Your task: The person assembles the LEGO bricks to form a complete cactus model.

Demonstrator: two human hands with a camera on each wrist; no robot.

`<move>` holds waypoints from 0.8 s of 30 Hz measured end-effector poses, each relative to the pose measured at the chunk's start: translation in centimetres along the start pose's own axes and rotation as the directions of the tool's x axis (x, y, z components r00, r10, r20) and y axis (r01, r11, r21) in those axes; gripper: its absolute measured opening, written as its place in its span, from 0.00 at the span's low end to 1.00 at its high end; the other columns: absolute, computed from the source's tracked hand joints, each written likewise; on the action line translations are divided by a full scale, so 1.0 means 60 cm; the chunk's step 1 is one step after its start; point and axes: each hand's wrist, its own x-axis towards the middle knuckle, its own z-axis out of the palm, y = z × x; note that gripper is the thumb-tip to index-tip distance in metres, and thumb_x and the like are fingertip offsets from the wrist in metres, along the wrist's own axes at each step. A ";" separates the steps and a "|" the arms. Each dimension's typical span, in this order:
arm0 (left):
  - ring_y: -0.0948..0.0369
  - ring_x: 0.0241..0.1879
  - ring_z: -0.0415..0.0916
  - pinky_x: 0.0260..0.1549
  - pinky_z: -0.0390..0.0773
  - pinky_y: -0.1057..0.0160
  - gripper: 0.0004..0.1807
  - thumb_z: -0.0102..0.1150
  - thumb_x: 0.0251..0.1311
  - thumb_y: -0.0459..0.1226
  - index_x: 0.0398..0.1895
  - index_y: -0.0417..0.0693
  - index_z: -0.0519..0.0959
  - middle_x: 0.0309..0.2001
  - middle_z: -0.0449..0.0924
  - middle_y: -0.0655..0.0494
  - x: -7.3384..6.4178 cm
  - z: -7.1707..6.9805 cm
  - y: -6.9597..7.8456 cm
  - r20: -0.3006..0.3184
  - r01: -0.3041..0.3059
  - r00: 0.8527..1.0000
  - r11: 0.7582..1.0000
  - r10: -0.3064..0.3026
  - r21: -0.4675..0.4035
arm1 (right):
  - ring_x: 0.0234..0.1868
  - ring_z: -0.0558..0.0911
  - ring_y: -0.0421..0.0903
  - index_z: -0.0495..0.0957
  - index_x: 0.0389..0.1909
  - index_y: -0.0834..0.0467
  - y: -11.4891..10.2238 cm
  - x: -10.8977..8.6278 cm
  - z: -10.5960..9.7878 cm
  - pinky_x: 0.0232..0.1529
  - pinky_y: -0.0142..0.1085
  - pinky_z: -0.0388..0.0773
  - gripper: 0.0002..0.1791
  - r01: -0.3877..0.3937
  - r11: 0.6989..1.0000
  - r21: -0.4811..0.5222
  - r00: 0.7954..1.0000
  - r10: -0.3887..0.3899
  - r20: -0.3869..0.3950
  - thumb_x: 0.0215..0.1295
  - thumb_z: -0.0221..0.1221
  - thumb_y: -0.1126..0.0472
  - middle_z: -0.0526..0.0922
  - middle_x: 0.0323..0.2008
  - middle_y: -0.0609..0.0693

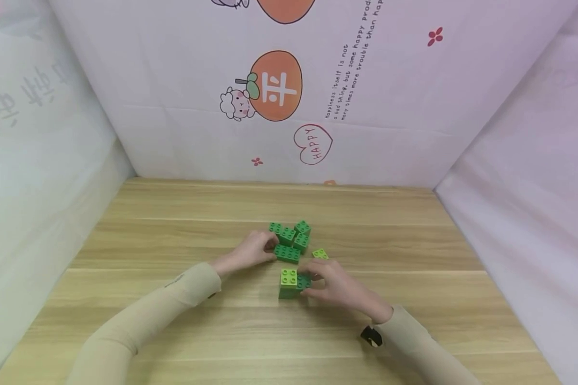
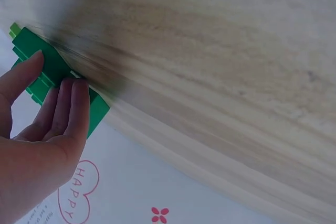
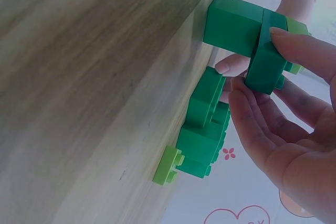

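Note:
A small stack of toy building bricks stands near the middle of the table, with a lime-green brick (image 1: 289,276) on top and a green block (image 3: 233,22) below. Between them, a dark green brick (image 3: 266,59) juts out sideways. My right hand (image 1: 334,283) pinches that jutting brick between thumb and fingers. Farther back, my left hand (image 1: 250,250) holds the left end of a long green brick (image 1: 287,253), thumb on the near side. In the left wrist view, the left fingers (image 2: 79,100) curl behind the green bricks.
Behind the long brick stand several more green bricks (image 1: 302,241), set close together. A low lime-green brick (image 1: 320,253) lies just beyond the right hand. The wooden table (image 1: 183,214) meets printed white cloth walls (image 1: 183,133) at the back and sides.

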 end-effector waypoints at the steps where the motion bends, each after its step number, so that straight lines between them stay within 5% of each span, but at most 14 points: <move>1: 0.55 0.46 0.81 0.50 0.84 0.58 0.17 0.69 0.55 0.32 0.48 0.37 0.81 0.46 0.85 0.46 -0.001 0.000 0.000 -0.003 -0.002 1.000 1.000 0.002 0.002 | 0.46 0.86 0.46 0.80 0.52 0.60 0.000 -0.001 0.000 0.48 0.31 0.86 0.22 -0.003 1.000 0.000 1.000 0.003 0.000 0.56 0.70 0.61 0.86 0.50 0.54; 15: 0.56 0.45 0.80 0.48 0.84 0.58 0.22 0.72 0.52 0.34 0.51 0.35 0.81 0.47 0.85 0.44 -0.005 0.007 0.003 -0.005 -0.067 0.998 0.993 0.068 0.096 | 0.47 0.86 0.46 0.80 0.53 0.60 -0.002 -0.004 -0.004 0.48 0.31 0.86 0.22 -0.012 1.000 0.004 1.000 0.012 0.010 0.57 0.70 0.61 0.86 0.50 0.54; 24: 0.56 0.45 0.80 0.48 0.84 0.58 0.20 0.72 0.53 0.34 0.49 0.36 0.82 0.47 0.85 0.44 -0.004 0.005 0.008 -0.001 -0.058 0.998 0.995 0.058 0.079 | 0.48 0.86 0.46 0.80 0.53 0.60 0.001 -0.006 -0.004 0.49 0.32 0.86 0.22 -0.014 1.000 0.015 1.000 0.014 0.011 0.57 0.69 0.62 0.86 0.51 0.54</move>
